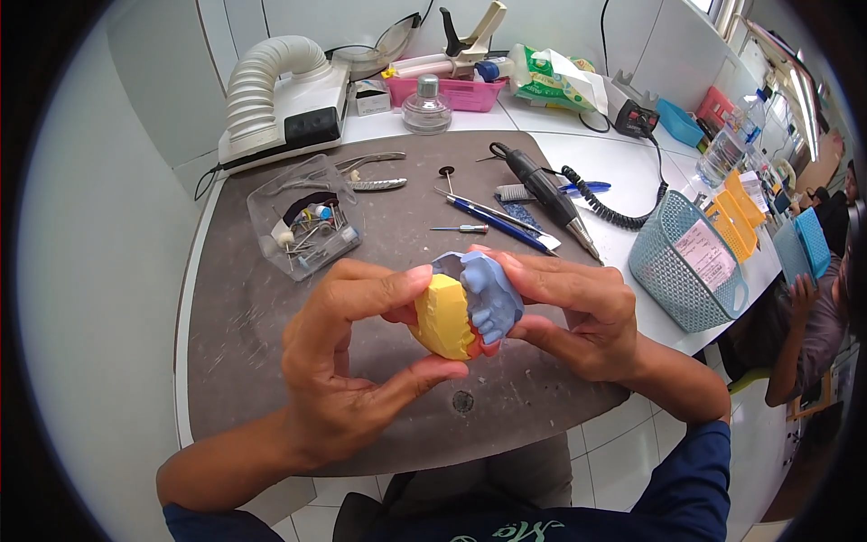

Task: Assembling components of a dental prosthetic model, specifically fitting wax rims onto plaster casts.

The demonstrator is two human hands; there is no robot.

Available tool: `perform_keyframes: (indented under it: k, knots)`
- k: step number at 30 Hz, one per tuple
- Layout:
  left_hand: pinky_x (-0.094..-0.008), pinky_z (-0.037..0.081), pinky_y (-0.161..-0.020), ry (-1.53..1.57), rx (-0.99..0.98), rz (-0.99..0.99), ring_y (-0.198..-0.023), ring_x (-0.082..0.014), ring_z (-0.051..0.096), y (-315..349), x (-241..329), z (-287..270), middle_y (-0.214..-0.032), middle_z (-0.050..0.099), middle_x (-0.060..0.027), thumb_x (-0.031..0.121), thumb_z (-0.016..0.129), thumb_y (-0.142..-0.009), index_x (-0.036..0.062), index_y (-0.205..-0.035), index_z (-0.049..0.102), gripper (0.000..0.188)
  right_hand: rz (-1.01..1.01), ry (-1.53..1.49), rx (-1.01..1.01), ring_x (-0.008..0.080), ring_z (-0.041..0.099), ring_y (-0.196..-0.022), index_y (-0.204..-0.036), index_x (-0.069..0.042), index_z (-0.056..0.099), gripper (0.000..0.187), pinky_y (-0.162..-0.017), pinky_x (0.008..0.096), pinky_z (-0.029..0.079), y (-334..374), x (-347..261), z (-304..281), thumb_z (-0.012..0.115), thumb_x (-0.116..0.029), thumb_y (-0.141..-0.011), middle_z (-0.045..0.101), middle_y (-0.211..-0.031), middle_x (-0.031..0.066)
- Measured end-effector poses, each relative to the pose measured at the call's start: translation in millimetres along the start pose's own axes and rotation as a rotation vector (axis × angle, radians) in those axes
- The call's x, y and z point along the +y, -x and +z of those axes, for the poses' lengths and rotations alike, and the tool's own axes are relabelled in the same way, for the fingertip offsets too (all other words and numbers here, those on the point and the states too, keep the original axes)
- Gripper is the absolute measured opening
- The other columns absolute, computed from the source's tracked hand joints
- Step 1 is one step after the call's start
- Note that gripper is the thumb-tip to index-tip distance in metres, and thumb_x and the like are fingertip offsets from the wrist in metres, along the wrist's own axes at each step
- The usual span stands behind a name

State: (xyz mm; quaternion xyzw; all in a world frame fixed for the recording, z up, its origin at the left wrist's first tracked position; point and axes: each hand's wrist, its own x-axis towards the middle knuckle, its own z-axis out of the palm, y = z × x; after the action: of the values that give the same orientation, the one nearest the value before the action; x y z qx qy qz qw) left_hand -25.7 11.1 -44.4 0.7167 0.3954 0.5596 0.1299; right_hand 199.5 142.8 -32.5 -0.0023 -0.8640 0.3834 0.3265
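Above the front middle of the brown work mat (271, 361), my two hands meet around dental pieces. My left hand (348, 339) pinches a yellow dental cast (441, 321) between thumb and fingers. Reddish-pink material shows along the cast's lower and right edges. In my right hand (582, 316) is a blue moulded dental impression (492, 294) with tooth-shaped hollows, gripped between thumb and fingers. The blue piece sits against the cast's right side; whether they are fitted together I cannot tell. Some of my fingers are hidden behind the pieces.
A clear box of burs (302, 217) lies left, beside pliers (375, 184). Behind my hands are a blue-handled tool (497, 219) and a corded rotary handpiece (546, 194). A white suction hose (271, 81) stands back left. At right are a blue basket (682, 262) and another person (813, 325).
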Motion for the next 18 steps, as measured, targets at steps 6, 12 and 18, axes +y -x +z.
perform_keyframes:
  k: [6,12,18]
  knots:
    - [-0.0302,0.05,-0.089,0.057,0.074,-0.176,-0.099,-0.0144,0.062,2.0,-3.8,17.1,-0.109,0.061,-0.0072,0.009,0.091,-0.07,0.0039,-0.133,0.052,0.075,-0.083,0.281,0.049,0.0316,0.061,-0.109,-0.14,-0.004,0.056,0.061,-0.092,0.0381,0.058,-5.4,-9.4,5.9,0.073,-0.002,-0.081,0.053,-0.124,0.0184]
    - [-0.0291,0.056,-0.082,0.17,0.109,-0.266,-0.094,-0.0132,0.065,-3.9,1.1,22.6,-0.103,0.064,-0.0067,0.009,0.09,-0.072,0.0055,-0.141,0.05,0.081,-0.134,0.355,0.065,0.0299,0.059,-0.102,-0.149,-0.002,0.043,0.083,-0.088,0.0381,0.058,-5.8,-9.8,15.1,0.081,-0.013,-0.076,0.05,-0.122,0.0191]
    - [-0.0296,0.058,-0.084,0.136,0.047,-0.282,-0.096,-0.0137,0.065,-6.5,1.4,22.5,-0.103,0.063,-0.0061,0.008,0.088,-0.074,0.0045,-0.142,0.049,0.079,-0.114,0.407,0.076,0.0313,0.06,-0.104,-0.149,-0.002,0.042,0.088,-0.086,0.0375,0.057,-5.2,-8.9,16.0,0.084,-0.01,-0.072,0.053,-0.12,0.0183]
